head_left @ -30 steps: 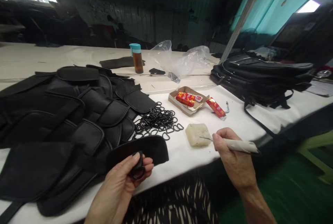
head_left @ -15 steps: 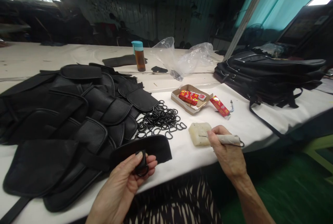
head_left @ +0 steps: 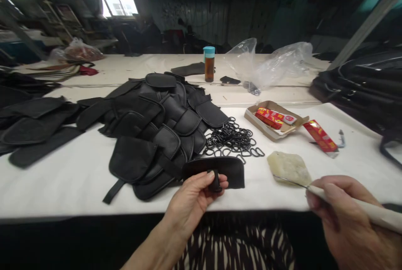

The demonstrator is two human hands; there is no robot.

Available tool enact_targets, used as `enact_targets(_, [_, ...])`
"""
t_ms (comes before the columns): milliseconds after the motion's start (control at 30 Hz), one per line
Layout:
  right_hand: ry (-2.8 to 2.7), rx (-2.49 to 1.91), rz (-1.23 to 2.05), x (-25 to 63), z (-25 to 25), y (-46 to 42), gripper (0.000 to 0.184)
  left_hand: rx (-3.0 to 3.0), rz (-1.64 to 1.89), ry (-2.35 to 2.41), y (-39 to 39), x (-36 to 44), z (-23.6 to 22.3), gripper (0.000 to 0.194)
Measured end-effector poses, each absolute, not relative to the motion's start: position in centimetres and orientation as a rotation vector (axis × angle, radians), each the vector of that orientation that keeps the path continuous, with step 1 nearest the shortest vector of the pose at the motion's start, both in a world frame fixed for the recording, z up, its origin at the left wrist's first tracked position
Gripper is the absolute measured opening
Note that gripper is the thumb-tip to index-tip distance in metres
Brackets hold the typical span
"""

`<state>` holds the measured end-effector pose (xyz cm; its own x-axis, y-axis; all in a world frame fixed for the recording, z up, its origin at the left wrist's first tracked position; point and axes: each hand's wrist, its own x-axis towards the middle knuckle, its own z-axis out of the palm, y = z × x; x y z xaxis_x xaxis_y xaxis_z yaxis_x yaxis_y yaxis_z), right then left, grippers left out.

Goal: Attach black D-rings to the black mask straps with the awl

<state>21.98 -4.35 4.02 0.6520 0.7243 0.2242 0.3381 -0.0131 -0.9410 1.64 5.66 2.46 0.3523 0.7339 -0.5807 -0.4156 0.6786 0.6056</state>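
My left hand [head_left: 201,190] pinches a short black strap loop [head_left: 215,181] with thumb and fingers. The loop belongs to or lies against a black flap piece [head_left: 234,169], its join partly hidden by my fingers. My right hand [head_left: 348,215] is wrapped round an awl [head_left: 377,214] with a thick pale handle. Its thin metal shaft points left, with the tip over or against the near left part of a yellowish wax-like block [head_left: 287,167]; contact is unclear. A heap of black D-rings [head_left: 230,138] lies behind the flap piece.
Stacked black flap pieces [head_left: 169,115] spread to the left. Behind the block are an open cardboard box [head_left: 266,134] with red packets and a loose red packet [head_left: 320,136]. Farther back stand a blue-lidded bottle [head_left: 209,65] and clear plastic bags [head_left: 282,65]. Black bags [head_left: 361,86] pile at right.
The view has swung left, so the table things sit farther right. My right hand is nearer the camera, and the awl's shaft shows more fully. My left hand keeps its pinch on the strap loop.
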Motion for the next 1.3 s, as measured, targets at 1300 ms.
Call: enact_targets(1300, [-1.197, -1.378, 0.774, 15.0, 1.3, -0.5, 0.013, 0.408, 0.731, 0.779, 5.6, 0.8, 1.8, 0.012])
